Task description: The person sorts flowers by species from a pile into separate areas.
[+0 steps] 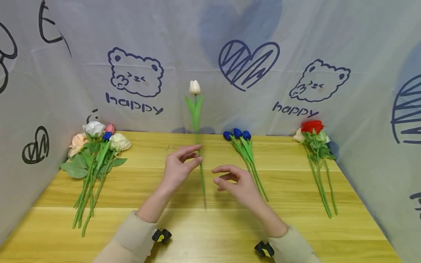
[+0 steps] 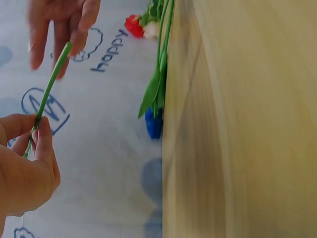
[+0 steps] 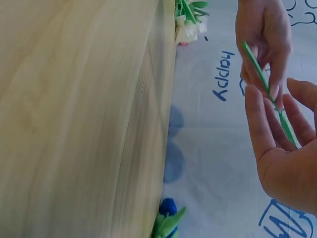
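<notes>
A white tulip (image 1: pixel 194 87) with green leaves stands nearly upright above the table. My left hand (image 1: pixel 179 166) pinches its green stem between thumb and fingertips, as the left wrist view also shows with the stem (image 2: pixel 51 82) poking out past the fingers. To the right of the stem, my right hand (image 1: pixel 238 182) is held with its fingers loosely bent and apart, touching nothing. In the right wrist view the right hand (image 3: pixel 287 148) has its fingers spread near the stem. Blue tulips (image 1: pixel 237 133) lie on the table just behind the right hand.
At the left lies a bunch of mixed flowers (image 1: pixel 95 146), white, peach, pink and blue. On the right lie a red rose (image 1: pixel 312 126) and paler blooms with long stems. A printed cloth (image 1: pixel 190 44) rises behind the wooden table (image 1: pixel 204 233).
</notes>
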`<action>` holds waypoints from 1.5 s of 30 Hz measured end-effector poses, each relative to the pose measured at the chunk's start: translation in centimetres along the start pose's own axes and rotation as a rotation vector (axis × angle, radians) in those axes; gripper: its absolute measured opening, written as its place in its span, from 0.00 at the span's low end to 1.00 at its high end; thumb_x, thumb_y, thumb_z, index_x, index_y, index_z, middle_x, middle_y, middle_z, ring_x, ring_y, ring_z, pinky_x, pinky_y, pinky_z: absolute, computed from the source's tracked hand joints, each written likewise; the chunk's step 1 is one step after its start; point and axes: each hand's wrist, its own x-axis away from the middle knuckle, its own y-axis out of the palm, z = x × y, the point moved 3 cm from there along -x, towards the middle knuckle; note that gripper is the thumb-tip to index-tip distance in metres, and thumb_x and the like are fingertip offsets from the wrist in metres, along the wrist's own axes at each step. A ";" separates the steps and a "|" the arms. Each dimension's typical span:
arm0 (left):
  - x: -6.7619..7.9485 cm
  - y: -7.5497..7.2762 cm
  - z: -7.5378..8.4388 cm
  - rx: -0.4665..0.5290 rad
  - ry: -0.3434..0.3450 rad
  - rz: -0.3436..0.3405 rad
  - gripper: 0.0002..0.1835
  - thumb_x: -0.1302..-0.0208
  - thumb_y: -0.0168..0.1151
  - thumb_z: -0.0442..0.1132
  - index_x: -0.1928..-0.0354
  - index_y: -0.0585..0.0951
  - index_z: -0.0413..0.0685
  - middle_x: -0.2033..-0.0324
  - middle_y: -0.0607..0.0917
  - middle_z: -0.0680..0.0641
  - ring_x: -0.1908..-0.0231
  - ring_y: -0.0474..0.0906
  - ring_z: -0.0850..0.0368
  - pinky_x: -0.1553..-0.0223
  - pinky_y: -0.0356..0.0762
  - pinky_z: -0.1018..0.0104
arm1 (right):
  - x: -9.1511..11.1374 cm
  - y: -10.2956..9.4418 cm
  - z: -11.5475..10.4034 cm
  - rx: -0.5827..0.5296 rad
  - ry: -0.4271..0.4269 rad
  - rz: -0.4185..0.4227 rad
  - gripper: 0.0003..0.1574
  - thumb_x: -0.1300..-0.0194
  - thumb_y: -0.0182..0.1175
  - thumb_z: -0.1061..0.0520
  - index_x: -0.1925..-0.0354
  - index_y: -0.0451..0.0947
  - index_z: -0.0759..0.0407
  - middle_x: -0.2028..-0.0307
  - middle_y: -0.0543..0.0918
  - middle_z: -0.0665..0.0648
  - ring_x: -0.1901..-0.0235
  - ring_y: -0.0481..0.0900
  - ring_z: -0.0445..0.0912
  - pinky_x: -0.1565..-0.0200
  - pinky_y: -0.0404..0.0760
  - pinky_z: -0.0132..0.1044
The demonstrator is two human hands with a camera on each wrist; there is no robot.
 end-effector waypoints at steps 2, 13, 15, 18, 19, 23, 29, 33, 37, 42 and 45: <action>-0.1 0.8 -0.2 0.001 0.001 -0.003 0.19 0.36 0.70 0.25 0.42 0.86 0.37 0.44 0.83 0.42 0.48 0.82 0.42 0.54 0.85 0.70 | -0.1 0.4 0.0 0.002 0.018 -0.019 0.18 0.29 0.68 0.59 0.43 0.84 0.62 0.44 0.84 0.65 0.57 0.88 0.52 0.56 0.89 0.56; 0.4 2.5 -0.9 -0.007 0.035 -0.009 0.20 0.36 0.70 0.26 0.41 0.86 0.38 0.46 0.83 0.40 0.49 0.82 0.47 0.57 0.82 0.73 | -0.1 1.5 0.8 0.025 0.079 0.016 0.18 0.32 0.69 0.65 0.44 0.84 0.63 0.47 0.85 0.69 0.59 0.89 0.60 0.59 0.89 0.50; 0.5 2.5 -1.1 -0.016 0.039 -0.013 0.20 0.36 0.70 0.26 0.41 0.86 0.38 0.45 0.83 0.40 0.49 0.82 0.47 0.55 0.82 0.72 | -0.1 1.6 0.9 0.030 0.087 0.015 0.19 0.32 0.70 0.65 0.44 0.84 0.63 0.47 0.85 0.69 0.59 0.89 0.60 0.59 0.89 0.52; 0.5 2.5 -1.2 -0.023 0.044 -0.017 0.20 0.35 0.71 0.27 0.41 0.85 0.38 0.45 0.82 0.40 0.49 0.82 0.46 0.53 0.82 0.71 | -0.1 1.6 0.9 0.028 0.095 0.008 0.20 0.32 0.69 0.65 0.43 0.84 0.63 0.46 0.85 0.68 0.59 0.89 0.58 0.59 0.89 0.53; 0.6 2.5 -1.1 -0.023 0.045 -0.017 0.20 0.35 0.71 0.27 0.41 0.85 0.38 0.45 0.82 0.40 0.49 0.82 0.46 0.52 0.82 0.71 | -0.1 1.5 0.9 0.030 0.098 0.007 0.20 0.32 0.69 0.65 0.43 0.84 0.63 0.46 0.85 0.67 0.59 0.89 0.57 0.59 0.89 0.52; 0.7 2.5 -1.0 -0.016 0.055 -0.015 0.20 0.35 0.71 0.27 0.41 0.85 0.38 0.45 0.82 0.39 0.49 0.82 0.46 0.51 0.82 0.71 | -0.1 1.4 0.7 0.041 0.096 0.007 0.20 0.32 0.69 0.64 0.43 0.84 0.62 0.48 0.87 0.66 0.59 0.89 0.57 0.59 0.89 0.53; 0.7 2.4 -0.5 -0.009 0.095 -0.016 0.21 0.35 0.70 0.26 0.40 0.85 0.37 0.44 0.82 0.40 0.48 0.82 0.45 0.51 0.84 0.69 | -0.1 1.1 0.3 0.066 0.050 0.014 0.19 0.32 0.70 0.64 0.43 0.84 0.61 0.51 0.89 0.63 0.60 0.89 0.61 0.61 0.88 0.56; 0.9 1.8 -0.1 0.000 0.117 -0.031 0.22 0.35 0.69 0.24 0.39 0.83 0.36 0.40 0.80 0.41 0.48 0.83 0.46 0.47 0.85 0.66 | -0.1 0.8 0.1 0.076 0.034 0.023 0.19 0.33 0.70 0.65 0.43 0.84 0.61 0.49 0.88 0.64 0.60 0.89 0.58 0.62 0.89 0.50; 0.9 0.4 0.1 -0.027 0.142 -0.032 0.22 0.35 0.68 0.23 0.39 0.83 0.35 0.38 0.79 0.40 0.49 0.83 0.50 0.48 0.85 0.65 | 0.0 0.0 0.1 0.069 0.023 0.039 0.19 0.33 0.69 0.68 0.44 0.84 0.63 0.47 0.86 0.65 0.60 0.89 0.54 0.62 0.90 0.42; 0.6 -2.8 0.4 -0.112 0.169 -0.007 0.22 0.35 0.69 0.23 0.39 0.83 0.37 0.39 0.79 0.40 0.49 0.83 0.50 0.49 0.85 0.69 | 0.3 -1.7 0.2 0.086 0.046 0.070 0.19 0.33 0.69 0.68 0.44 0.85 0.61 0.46 0.86 0.64 0.59 0.89 0.50 0.61 0.90 0.40; 0.5 -5.0 0.6 -0.203 0.189 0.011 0.21 0.34 0.69 0.25 0.39 0.84 0.38 0.39 0.80 0.42 0.49 0.83 0.48 0.50 0.84 0.72 | 0.5 -2.8 0.7 0.114 0.072 0.087 0.20 0.33 0.69 0.67 0.43 0.85 0.60 0.47 0.86 0.64 0.60 0.89 0.50 0.61 0.90 0.43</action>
